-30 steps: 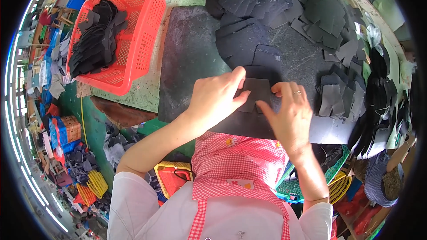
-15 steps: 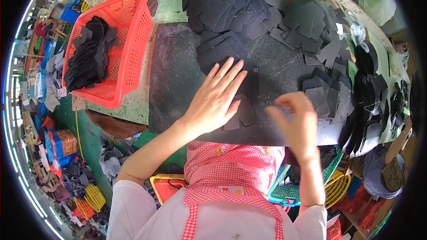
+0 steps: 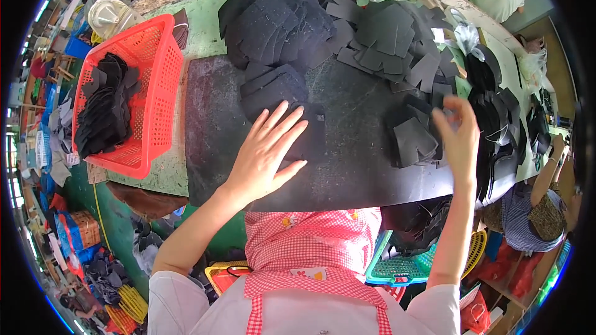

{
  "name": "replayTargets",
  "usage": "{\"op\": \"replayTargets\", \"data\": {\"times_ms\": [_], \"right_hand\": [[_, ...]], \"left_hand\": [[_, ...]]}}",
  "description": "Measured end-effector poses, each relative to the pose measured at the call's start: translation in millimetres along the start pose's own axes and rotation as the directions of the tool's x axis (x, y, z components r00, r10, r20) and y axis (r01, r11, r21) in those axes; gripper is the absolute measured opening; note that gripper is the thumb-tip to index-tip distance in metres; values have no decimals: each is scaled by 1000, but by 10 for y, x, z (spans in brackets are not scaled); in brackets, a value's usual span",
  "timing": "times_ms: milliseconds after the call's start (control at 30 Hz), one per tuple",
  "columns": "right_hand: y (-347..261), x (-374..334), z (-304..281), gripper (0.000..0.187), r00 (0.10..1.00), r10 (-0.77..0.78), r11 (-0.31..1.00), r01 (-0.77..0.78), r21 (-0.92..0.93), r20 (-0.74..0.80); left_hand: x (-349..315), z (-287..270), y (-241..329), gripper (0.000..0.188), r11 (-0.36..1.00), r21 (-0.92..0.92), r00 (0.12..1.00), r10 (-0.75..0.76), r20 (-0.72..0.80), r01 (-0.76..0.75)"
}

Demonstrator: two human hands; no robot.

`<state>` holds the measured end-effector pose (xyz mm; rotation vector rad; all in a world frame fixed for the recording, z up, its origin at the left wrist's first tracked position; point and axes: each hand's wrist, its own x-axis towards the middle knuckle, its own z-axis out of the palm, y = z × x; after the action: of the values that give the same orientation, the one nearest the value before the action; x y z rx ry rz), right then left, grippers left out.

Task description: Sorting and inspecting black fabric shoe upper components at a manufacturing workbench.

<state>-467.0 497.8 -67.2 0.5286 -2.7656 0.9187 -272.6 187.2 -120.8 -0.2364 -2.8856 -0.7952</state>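
Observation:
My left hand (image 3: 266, 153) lies flat, fingers spread, on a dark fabric-like cut piece (image 3: 311, 135) on the black work mat (image 3: 248, 177). Just beyond its fingertips is a stack of similar black pieces (image 3: 273, 90). Off to the right, my right hand (image 3: 460, 139) hovers with thumb and forefinger apart and the other fingers curled; I see nothing held between them. Beside it sits a small pile of black pieces, topped by a notched grey-black one (image 3: 415, 141).
Large heaps of black cut pieces (image 3: 267, 22) and notched pieces (image 3: 385, 28) cover the table's far side. A red basket (image 3: 162, 93) with black pieces stands at left. Tied black bundles (image 3: 500, 121) lie at right. A green basket (image 3: 406, 267) is below the table edge.
My right hand has moved right, to beside the small pile. The notched piece that lay by my left thumb is gone from there. My left hand stays on the dark piece; the whole view has shifted.

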Motion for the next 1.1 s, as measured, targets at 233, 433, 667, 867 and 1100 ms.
{"op": "replayTargets", "data": {"times_ms": [233,433,667,867,1100], "right_hand": [[173,647,462,35,901,-403,901,361,-239,-160],[-499,1,242,14,899,78,783,-322,531,431],[-945,-738,589,14,507,-11,559,-712,425,862],[-1024,-861,617,15,609,34,613,-639,464,793],[-1051,-838,584,17,507,114,623,-706,336,854]], "left_hand": [[-178,13,32,52,996,58,996,74,-50,-71],[-283,-114,298,59,993,-95,996,-74,-52,69],[-132,-143,297,18,733,-567,924,-349,159,375],[-124,-239,273,27,807,-432,914,-331,236,404],[-104,-300,133,25,616,-527,803,-352,480,585]]}}
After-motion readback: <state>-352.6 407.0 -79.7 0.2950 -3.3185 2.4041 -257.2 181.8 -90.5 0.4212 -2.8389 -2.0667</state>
